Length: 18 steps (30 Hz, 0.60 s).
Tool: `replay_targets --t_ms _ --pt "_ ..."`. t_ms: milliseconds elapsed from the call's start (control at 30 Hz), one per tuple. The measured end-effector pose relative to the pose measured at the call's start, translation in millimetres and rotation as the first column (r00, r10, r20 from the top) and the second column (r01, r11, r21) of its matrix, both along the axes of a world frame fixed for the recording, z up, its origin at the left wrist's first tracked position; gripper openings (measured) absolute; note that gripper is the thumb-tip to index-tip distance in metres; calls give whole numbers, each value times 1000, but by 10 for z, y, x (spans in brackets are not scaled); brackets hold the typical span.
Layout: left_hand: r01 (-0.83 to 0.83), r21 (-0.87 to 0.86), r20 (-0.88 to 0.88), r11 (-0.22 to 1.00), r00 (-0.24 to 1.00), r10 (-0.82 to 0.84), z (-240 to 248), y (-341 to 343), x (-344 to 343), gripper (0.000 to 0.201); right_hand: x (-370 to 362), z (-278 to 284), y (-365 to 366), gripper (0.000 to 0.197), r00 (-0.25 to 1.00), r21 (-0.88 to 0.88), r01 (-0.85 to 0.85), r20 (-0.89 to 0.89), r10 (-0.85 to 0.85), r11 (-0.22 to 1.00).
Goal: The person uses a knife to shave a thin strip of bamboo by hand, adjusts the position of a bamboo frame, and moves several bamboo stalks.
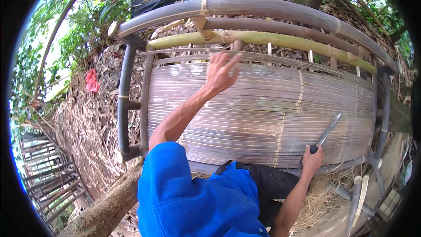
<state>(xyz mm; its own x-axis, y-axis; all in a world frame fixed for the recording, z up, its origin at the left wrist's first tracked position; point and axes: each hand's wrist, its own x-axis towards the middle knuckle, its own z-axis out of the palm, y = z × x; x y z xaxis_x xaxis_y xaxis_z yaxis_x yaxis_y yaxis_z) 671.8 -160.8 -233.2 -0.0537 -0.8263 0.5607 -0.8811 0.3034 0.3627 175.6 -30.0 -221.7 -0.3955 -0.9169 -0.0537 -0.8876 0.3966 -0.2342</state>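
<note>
Over the slatted bamboo bench (263,109) my left hand (221,72) hovers fingers spread near its far rail — my right hand (312,160), at the near edge, grips a knife (326,132) angled up-right.

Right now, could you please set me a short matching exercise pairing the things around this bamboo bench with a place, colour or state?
Things:
1. left hand
2. right hand
3. green pole
4. red scrap

Descriptions:
A. lying on the dry leaf litter left of the bench
B. gripping a knife
C. running along the bench's far side
D. open, fingers spread, over the slatted seat

Pairs: 1-D, 2-B, 3-C, 4-A
</note>
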Motion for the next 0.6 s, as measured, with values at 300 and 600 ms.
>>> replay_targets --t_ms 300,600 --pt "-774 92 138 626 633 762 -899 917 1796 101 948 407 -1461 50 893 -32 -428 137 428 903" --pt "-770 71 104 634 638 763 -1126 732 2078 49 2473 -155 -2527 47 586 -65 -789 218 781 611"
